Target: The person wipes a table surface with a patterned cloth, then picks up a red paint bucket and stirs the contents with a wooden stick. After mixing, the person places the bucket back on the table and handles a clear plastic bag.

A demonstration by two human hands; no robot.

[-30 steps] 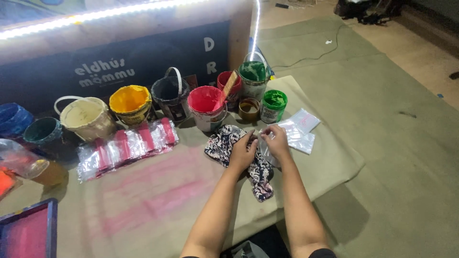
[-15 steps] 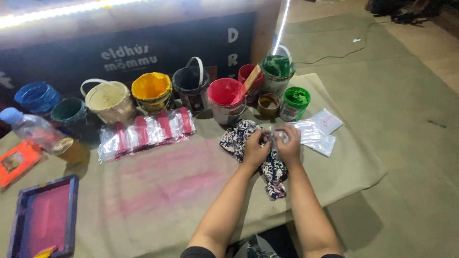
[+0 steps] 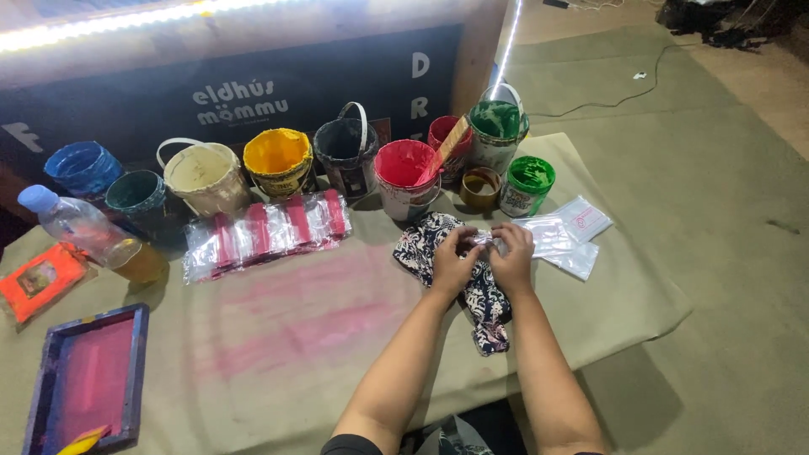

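Note:
My left hand (image 3: 452, 260) and my right hand (image 3: 511, 255) meet over a dark floral patterned cloth (image 3: 482, 299) that lies on the olive-green mat (image 3: 320, 337). Between the fingertips of both hands I pinch a small clear plastic bag (image 3: 486, 240). More clear plastic bags (image 3: 566, 236) lie just right of my right hand. A red paint bucket (image 3: 404, 177) stands right behind my hands.
Several paint buckets line the back: blue (image 3: 83, 167), cream (image 3: 202, 174), yellow (image 3: 278, 160), black (image 3: 347, 152), green (image 3: 497, 131), plus a small green tub (image 3: 528, 184). Packed red items (image 3: 270, 232), a plastic bottle (image 3: 93, 236), an orange packet (image 3: 38, 281) and a pink-stained printing frame (image 3: 84, 379) lie left.
The view has shifted, so more of the left side shows, with the bottle, orange packet and frame. My hands stay together over the cloth, still working the small bag.

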